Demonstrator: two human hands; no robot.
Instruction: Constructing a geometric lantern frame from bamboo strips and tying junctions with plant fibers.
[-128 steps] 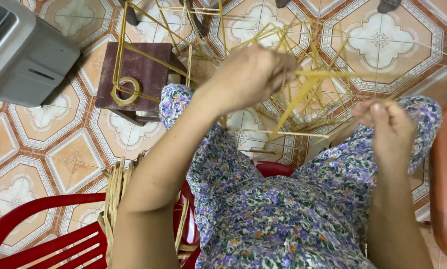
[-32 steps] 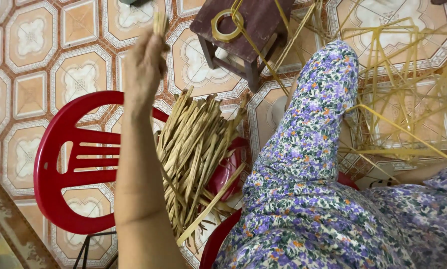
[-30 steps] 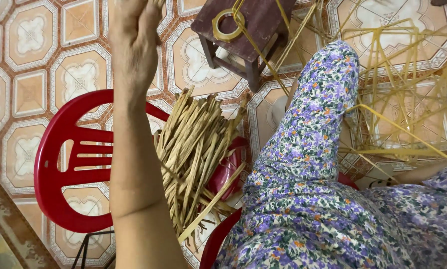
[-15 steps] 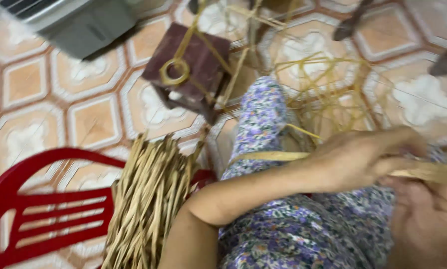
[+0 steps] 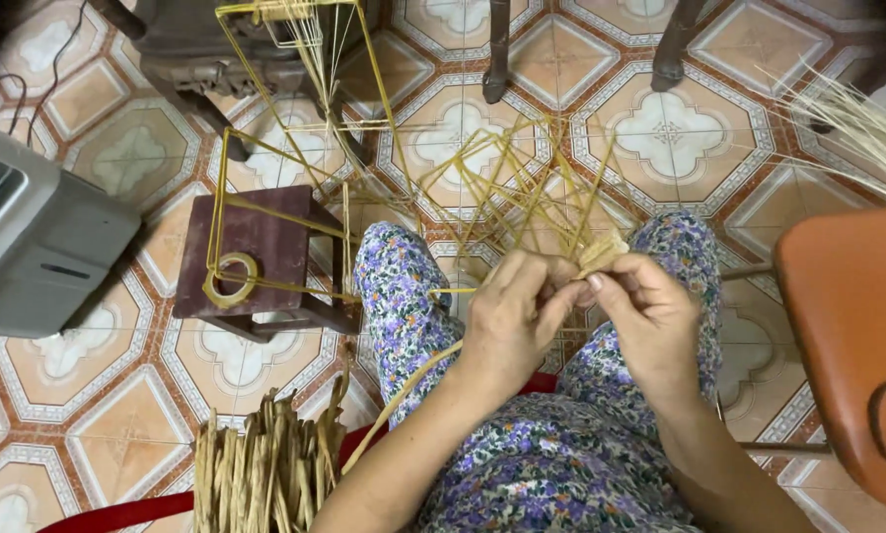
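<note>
Both hands pinch a joint of pale bamboo strips over the lap.

The small bundle of strip ends [image 5: 601, 253] sits between the two knees, above the floral trousers [image 5: 561, 464]. The left hand [image 5: 510, 321] has its fingers curled closed around the strips from the near side, and the right hand [image 5: 650, 316] nips the bundle's tip between thumb and forefinger. One long strip [image 5: 404, 395] trails from the left hand down toward the heap of cut strips [image 5: 260, 474] on a red plastic chair [image 5: 117, 513]. Judging from this, the joint wants a tight, steady pinch while the loose strip is kept taut and flat. Beyond the knees stands a half-built strip frame [image 5: 502, 188]. A dark wooden stool [image 5: 256, 257] carries a roll of tape [image 5: 230, 278]. A grey appliance [image 5: 38, 237] sits far left, an orange seat [image 5: 848, 336] far right.
</note>
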